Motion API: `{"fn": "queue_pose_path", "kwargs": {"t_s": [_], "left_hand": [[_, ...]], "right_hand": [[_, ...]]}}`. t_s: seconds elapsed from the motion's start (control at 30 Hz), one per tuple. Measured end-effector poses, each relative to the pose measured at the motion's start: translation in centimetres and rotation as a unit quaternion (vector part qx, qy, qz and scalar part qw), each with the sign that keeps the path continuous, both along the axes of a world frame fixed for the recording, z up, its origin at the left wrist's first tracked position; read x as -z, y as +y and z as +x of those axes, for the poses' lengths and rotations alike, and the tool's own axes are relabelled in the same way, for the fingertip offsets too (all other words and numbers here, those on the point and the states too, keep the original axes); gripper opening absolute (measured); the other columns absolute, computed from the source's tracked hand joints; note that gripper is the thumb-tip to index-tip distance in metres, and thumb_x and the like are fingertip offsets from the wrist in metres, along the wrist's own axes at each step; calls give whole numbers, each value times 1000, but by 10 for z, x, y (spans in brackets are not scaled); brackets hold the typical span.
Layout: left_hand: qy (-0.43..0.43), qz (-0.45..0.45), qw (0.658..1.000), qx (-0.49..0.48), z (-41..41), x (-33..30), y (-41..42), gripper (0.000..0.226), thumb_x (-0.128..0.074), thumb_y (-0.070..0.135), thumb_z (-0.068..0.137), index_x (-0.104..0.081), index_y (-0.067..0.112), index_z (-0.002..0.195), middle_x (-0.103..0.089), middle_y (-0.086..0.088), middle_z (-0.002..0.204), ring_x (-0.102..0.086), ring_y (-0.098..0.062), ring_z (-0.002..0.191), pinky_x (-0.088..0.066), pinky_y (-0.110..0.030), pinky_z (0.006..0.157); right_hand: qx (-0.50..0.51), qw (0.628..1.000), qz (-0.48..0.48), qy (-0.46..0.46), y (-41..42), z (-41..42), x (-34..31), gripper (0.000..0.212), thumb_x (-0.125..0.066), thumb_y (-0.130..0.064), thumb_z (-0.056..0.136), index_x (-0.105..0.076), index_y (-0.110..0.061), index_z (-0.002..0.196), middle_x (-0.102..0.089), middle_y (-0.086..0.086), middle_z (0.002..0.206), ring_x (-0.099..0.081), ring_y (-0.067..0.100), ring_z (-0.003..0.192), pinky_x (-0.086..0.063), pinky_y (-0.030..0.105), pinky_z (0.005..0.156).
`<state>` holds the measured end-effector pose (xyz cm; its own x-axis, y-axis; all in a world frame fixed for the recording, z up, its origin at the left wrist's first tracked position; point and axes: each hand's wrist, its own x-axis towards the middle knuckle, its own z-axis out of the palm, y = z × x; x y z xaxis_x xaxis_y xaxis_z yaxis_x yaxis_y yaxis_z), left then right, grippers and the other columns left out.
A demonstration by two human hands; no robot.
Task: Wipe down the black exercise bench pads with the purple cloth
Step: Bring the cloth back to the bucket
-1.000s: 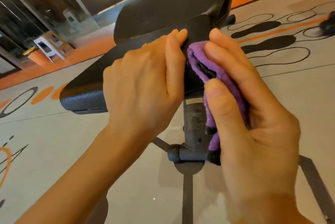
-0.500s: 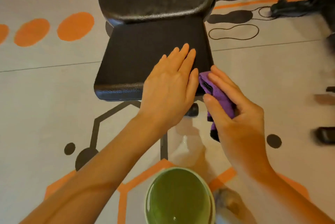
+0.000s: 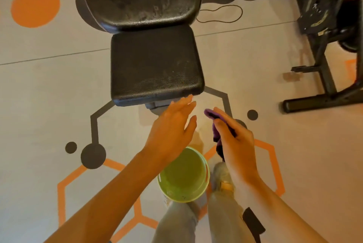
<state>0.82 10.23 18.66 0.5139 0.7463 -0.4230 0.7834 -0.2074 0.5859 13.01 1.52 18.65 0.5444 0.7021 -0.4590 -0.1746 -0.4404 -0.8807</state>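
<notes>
Gripping purple cloth [image 3: 217,130] – right hand [image 3: 234,140], cloth hanging lengthwise, top toward seat pad [image 3: 155,65]

surface: grey floor [image 3: 255,61] with orange and dark markings under you | on it: black bench [image 3: 155,65], green bucket [image 3: 183,176] at your feet, black exercise machine [image 3: 324,50] far right

i'm standing in a gym. below me is a black padded exercise bench [image 3: 155,65], its seat pad and back pad covered in pebbled vinyl. at the right edge stands a black steel exercise machine [image 3: 324,32] on a floor frame. the grey floor [image 3: 49,93] is printed with orange dots, orange hexagon outlines and dark footprint shapes. a green bucket [image 3: 183,176] sits on the floor by my feet.
</notes>
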Motion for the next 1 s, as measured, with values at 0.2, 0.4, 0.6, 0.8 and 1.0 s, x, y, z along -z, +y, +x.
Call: {"fn": "queue_pose_path", "kwargs": {"t_s": [0.2,0.4,0.6,0.8,1.0], "left_hand": [[-78,-158,984,-28,6,10,-41,46,-47,42,100,-42,35,145,-42,15,149,-37,-4,137,-23,-15,104],[-119,-365,912,-148,25,57,-90,59,-58,46,92,-40,32,146,-58,11,134,-58,-12,120,-48,-21,98],[-96,-328,936,-85,30,87,-120,34,-50,31,100,-52,25,134,-63,10,101,-60,-5,89,-45,-6,71],[-33,-328,903,-277,33,123,-132,26,-49,22,102,-71,10,94,-68,-12,78,-57,-21,70,-44,-32,68],[-2,-234,924,-302,8,179,-121,23,-51,20,100,-59,18,79,-61,-1,75,-54,-20,74,-43,-31,69]], "right_hand": [[115,977,-101,147,-24,-5,21,25,-45,-27,100,-70,-26,95,-72,0,95,-67,14,87,-54,25,76],[173,917,-74,351,-48,-6,55,39,-34,-30,103,-60,-14,125,-68,5,115,-64,22,108,-52,33,88],[169,864,-139,454,-77,1,85,32,-46,-20,97,-58,-14,126,-64,10,106,-61,23,102,-50,33,82],[167,869,-116,451,-108,5,113,47,-29,8,94,-48,-2,135,-55,26,131,-52,38,123,-41,45,106],[-54,945,-310,89,-125,33,155,39,-40,12,84,-66,-5,107,-67,20,102,-61,38,97,-50,43,83]]}}
